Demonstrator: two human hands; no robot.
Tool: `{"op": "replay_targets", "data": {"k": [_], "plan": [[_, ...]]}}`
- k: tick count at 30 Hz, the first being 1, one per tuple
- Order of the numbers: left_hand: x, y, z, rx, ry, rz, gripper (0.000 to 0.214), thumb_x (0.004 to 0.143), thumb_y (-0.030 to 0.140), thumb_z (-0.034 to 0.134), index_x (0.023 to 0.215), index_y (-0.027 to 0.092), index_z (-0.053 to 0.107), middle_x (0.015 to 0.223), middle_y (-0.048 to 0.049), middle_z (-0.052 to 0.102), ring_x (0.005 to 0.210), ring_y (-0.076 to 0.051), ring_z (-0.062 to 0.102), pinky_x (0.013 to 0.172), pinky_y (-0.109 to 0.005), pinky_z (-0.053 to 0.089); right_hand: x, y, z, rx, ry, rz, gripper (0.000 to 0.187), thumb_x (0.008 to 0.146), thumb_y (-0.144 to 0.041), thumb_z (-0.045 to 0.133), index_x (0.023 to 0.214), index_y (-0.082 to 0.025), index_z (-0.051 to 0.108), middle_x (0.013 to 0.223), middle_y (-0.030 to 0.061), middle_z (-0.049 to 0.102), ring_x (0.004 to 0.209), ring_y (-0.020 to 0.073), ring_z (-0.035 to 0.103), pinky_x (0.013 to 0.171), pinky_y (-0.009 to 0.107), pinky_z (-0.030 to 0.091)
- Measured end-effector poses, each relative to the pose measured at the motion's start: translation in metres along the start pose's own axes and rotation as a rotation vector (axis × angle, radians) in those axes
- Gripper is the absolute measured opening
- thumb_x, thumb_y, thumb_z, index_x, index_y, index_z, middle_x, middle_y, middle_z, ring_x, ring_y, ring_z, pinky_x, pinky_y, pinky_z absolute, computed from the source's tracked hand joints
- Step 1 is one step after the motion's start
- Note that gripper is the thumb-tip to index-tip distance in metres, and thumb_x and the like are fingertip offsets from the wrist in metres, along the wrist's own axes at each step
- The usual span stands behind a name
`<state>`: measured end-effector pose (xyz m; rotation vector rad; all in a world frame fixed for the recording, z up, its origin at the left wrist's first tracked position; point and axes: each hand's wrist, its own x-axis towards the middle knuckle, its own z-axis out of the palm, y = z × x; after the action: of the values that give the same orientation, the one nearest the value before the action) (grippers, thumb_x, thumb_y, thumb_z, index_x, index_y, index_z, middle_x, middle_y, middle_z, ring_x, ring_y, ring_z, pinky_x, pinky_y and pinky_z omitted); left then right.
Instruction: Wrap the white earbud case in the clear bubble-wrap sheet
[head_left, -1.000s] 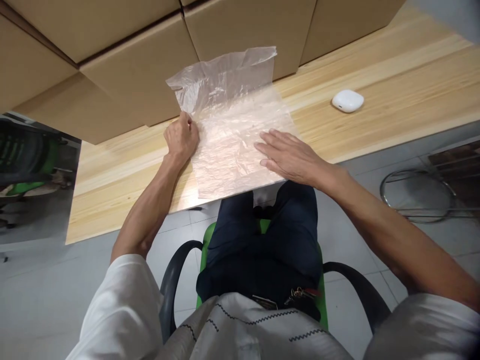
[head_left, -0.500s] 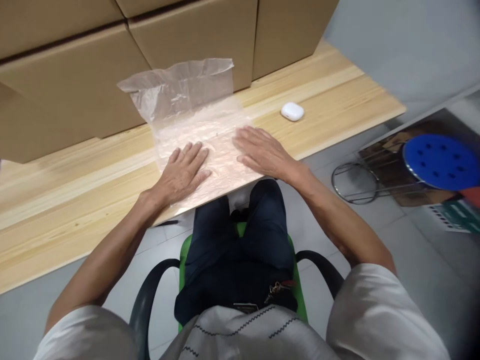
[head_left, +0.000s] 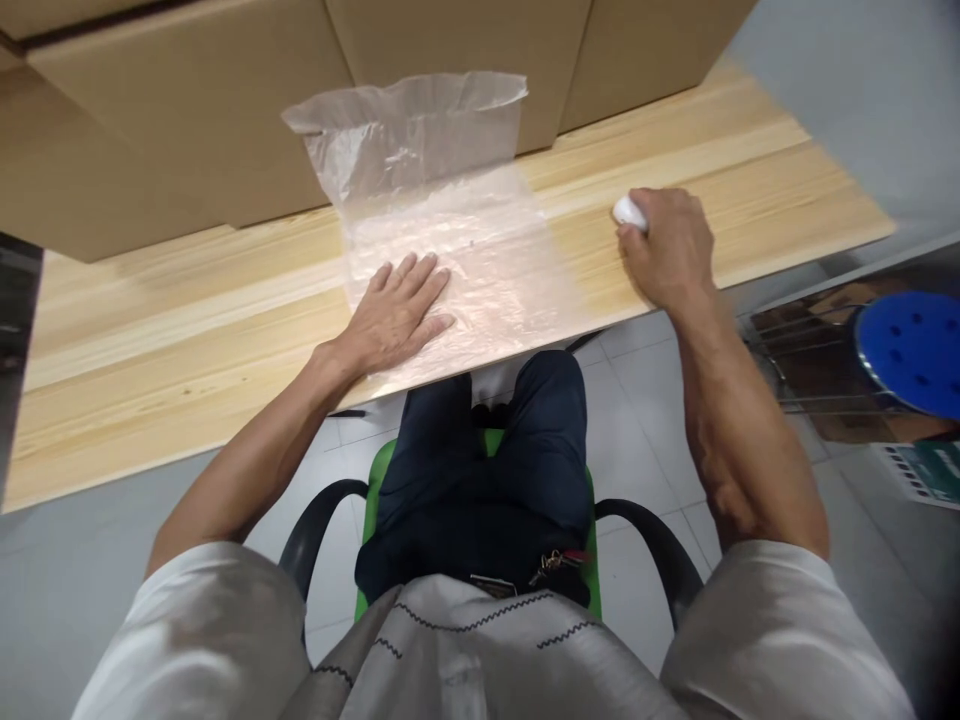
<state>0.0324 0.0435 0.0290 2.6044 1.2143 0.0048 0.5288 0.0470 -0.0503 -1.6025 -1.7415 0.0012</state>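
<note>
A clear, crinkled plastic bag (head_left: 480, 270) lies across the wooden table (head_left: 225, 330), its far end standing up against the cardboard boxes. Flat on the left part of the bag rests my left hand (head_left: 397, 310), fingers spread. To the right of the bag, my right hand (head_left: 671, 245) is closed around a small white earbud case (head_left: 629, 213). Only the case's left end shows; the fingers and palm hide the rest. Whether the case is lifted off the table I cannot tell.
Large cardboard boxes (head_left: 202, 110) line the back of the table. A blue round stool (head_left: 911, 350) stands on the floor at the right, with a green and white item (head_left: 926, 470) near it. Below the table edge are my legs on a green chair (head_left: 371, 500) with black armrests.
My right hand has left the plastic bag, moved right and closed on the earbud case. My left hand stays flat on the bag. The whole view has shifted somewhat.
</note>
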Motion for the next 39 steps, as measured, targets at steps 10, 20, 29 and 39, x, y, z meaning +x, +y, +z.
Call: {"op": "replay_targets", "data": {"k": [10, 20, 29, 39], "plan": [[0.001, -0.01, 0.0, -0.118, -0.004, 0.037, 0.095, 0.127, 0.093, 0.026, 0.205, 0.04, 0.038, 0.217, -0.0064, 0.031, 0.205, -0.041, 0.016, 0.165, -0.064, 0.007, -0.023, -0.129, -0.009, 0.107, -0.197, -0.285, 0.073, 0.121, -0.053, 0.063, 0.185, -0.018, 0.058, 0.176, 0.0243, 0.074, 0.158, 0.0528, 0.071, 0.136, 0.083, 0.056], [0.0, -0.027, 0.009, -0.19, 0.132, 0.126, 0.093, 0.129, 0.089, 0.016, 0.199, 0.04, 0.05, 0.208, -0.007, 0.05, 0.2, -0.037, 0.037, 0.165, -0.066, 0.022, -0.04, -0.211, 0.035, 0.408, -0.544, -0.475, 0.063, 0.119, -0.035, 0.061, 0.181, -0.028, 0.072, 0.176, 0.0159, 0.078, 0.163, 0.0449, 0.069, 0.14, 0.072, 0.056], [-0.003, -0.028, 0.013, -0.124, 0.24, 0.185, 0.081, 0.132, 0.082, 0.034, 0.187, 0.033, 0.067, 0.196, -0.0143, 0.066, 0.19, -0.037, 0.055, 0.164, -0.07, 0.027, -0.063, -0.184, 0.002, 0.344, -0.49, -0.301, 0.083, 0.124, -0.077, 0.064, 0.195, -0.034, 0.059, 0.198, 0.0134, 0.062, 0.184, 0.0479, 0.056, 0.152, 0.073, 0.049], [-0.043, 0.003, 0.015, -0.114, 0.221, 0.352, 0.118, 0.112, 0.108, 0.055, 0.196, 0.025, 0.054, 0.195, -0.0273, 0.062, 0.18, -0.052, 0.062, 0.148, -0.072, 0.052, -0.104, -0.171, -0.008, 0.131, -0.369, -0.345, 0.058, 0.125, -0.048, 0.066, 0.181, -0.031, 0.07, 0.173, 0.0174, 0.081, 0.159, 0.0481, 0.073, 0.134, 0.074, 0.06]]}}
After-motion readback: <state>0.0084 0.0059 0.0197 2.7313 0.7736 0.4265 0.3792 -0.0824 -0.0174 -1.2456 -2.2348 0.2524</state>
